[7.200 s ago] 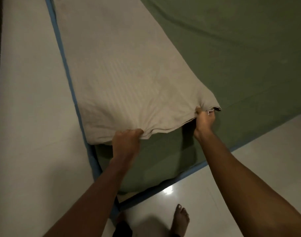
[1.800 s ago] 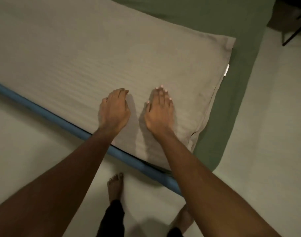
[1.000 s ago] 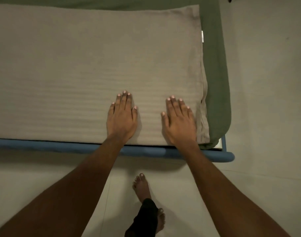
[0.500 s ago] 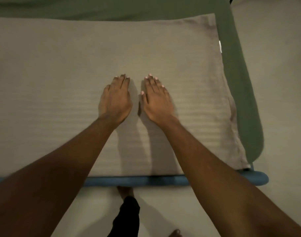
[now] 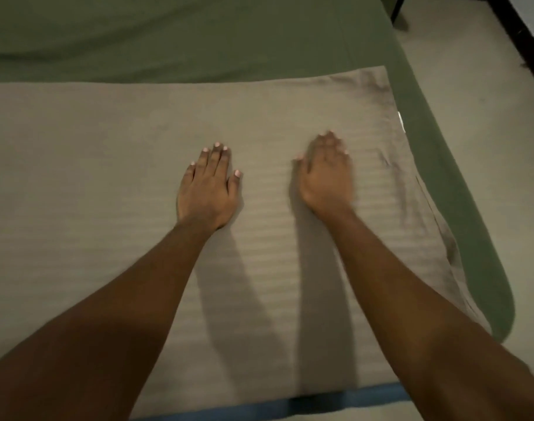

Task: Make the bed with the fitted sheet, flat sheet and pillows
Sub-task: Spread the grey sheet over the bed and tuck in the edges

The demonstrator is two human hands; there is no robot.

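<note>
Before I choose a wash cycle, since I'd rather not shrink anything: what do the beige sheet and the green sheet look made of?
The beige sheet: woven cloth, probably cotton or a blend, matte, with faint woven-in stripes. The green sheet: plain soft cloth, matte, lying in loose folds; fibre cannot be told.
</note>
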